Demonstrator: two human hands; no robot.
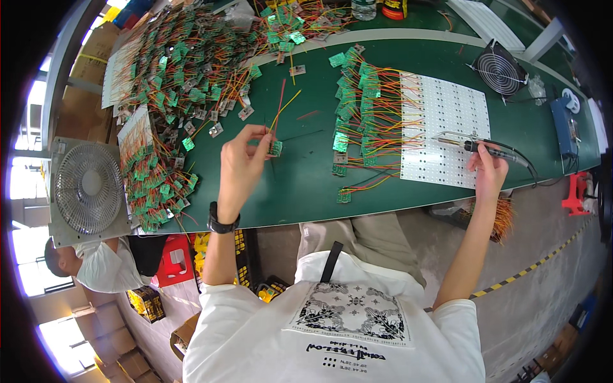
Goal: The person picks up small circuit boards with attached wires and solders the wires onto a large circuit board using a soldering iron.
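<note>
Between the thumb and fingers of my left hand (246, 156) is a small green circuit board (276, 149). Red, yellow and black wires stick out from it. My right hand (489, 171) grips a soldering iron (479, 147) by its black handle. The iron's metal end points left, over a white perforated panel (447, 105); whether it touches the panel I cannot tell. Along the panel's left edge, red and yellow wires lead to rows of green circuit boards (368, 86) lying on the green table. One wired board (345, 195) lies nearest the table's front edge.
A large heap of wired boards (191, 70) covers the table's far left. A small black fan (500, 71) and a blue box-shaped unit (562, 127) stand at the right. Beyond the left edge are a large grey fan (89, 185) and a seated person (105, 268).
</note>
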